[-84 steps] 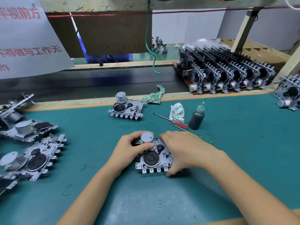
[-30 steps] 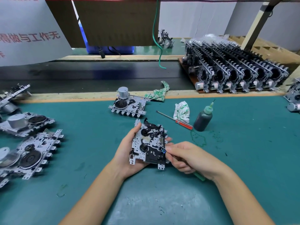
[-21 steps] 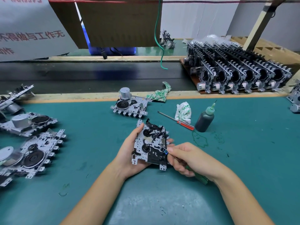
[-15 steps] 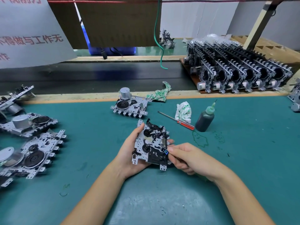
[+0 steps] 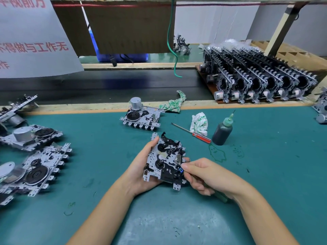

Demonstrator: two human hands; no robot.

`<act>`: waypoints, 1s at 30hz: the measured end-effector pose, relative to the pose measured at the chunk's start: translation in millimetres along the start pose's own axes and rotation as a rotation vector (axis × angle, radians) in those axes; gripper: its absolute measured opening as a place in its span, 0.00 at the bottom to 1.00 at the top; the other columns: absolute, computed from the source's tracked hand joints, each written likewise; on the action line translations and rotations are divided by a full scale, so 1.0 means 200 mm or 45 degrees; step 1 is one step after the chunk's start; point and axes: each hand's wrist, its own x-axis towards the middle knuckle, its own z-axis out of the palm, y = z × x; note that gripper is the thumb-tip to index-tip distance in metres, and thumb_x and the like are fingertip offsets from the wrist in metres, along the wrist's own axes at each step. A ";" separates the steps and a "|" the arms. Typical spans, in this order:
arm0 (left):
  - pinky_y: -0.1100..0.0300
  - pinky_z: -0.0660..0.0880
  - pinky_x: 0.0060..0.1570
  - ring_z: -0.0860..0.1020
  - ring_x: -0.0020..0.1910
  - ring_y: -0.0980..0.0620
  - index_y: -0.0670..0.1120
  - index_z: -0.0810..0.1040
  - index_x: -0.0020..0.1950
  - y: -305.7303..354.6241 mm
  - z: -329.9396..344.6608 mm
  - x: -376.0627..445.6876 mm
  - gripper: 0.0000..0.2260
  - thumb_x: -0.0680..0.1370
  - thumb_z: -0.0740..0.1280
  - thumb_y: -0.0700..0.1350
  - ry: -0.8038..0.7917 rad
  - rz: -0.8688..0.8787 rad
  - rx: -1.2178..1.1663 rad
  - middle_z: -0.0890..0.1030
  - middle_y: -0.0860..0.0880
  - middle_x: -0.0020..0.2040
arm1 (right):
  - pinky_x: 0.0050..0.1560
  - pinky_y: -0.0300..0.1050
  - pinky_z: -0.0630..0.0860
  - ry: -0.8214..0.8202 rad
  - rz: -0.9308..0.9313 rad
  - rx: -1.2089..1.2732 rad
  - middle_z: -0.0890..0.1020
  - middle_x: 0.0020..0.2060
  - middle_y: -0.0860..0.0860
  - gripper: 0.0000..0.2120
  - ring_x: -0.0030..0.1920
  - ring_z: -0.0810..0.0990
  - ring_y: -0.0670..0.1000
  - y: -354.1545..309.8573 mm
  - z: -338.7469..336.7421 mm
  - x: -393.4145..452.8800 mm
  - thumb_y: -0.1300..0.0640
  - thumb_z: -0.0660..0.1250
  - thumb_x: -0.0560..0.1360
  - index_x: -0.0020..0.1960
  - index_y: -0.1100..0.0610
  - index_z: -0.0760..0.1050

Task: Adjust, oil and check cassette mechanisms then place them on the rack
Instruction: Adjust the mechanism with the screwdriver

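My left hand (image 5: 139, 171) grips a metal cassette mechanism (image 5: 164, 160) from its left edge and underside, tilted up above the green mat with its gear side facing me. My right hand (image 5: 207, 175) pinches a thin green-handled screwdriver (image 5: 220, 196); its tip sits at the mechanism's right edge by a small blue part. On the wooden rack (image 5: 207, 77) at the back right, several finished mechanisms stand upright in rows. A dark oil bottle (image 5: 222, 130) with a green nozzle stands right of centre.
Another mechanism (image 5: 141, 117) lies flat behind my hands. Several more (image 5: 33, 167) lie at the left edge. A red-handled screwdriver (image 5: 192, 131) and crumpled cloths (image 5: 199, 122) lie by the bottle. A black conveyor belt (image 5: 106, 87) runs behind the mat.
The mechanism lay flat on the mat under both hands; now it is flipped and held up in my left hand, and my right hand has taken the green screwdriver to its edge.
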 end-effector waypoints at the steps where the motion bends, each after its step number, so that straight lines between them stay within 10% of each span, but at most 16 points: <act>1: 0.52 0.79 0.52 0.81 0.55 0.43 0.41 0.84 0.54 0.00 0.00 0.00 0.25 0.72 0.63 0.60 -0.004 0.002 0.000 0.80 0.38 0.59 | 0.20 0.33 0.55 -0.010 0.001 0.013 0.64 0.19 0.48 0.21 0.19 0.59 0.45 0.00 0.00 0.00 0.53 0.54 0.82 0.32 0.57 0.66; 30: 0.54 0.80 0.47 0.81 0.55 0.44 0.44 0.85 0.51 -0.02 0.02 0.01 0.31 0.72 0.56 0.68 0.125 0.058 0.081 0.82 0.41 0.57 | 0.18 0.33 0.51 -0.211 0.087 -0.128 0.58 0.15 0.47 0.30 0.15 0.53 0.44 -0.02 -0.05 0.02 0.45 0.52 0.82 0.22 0.53 0.61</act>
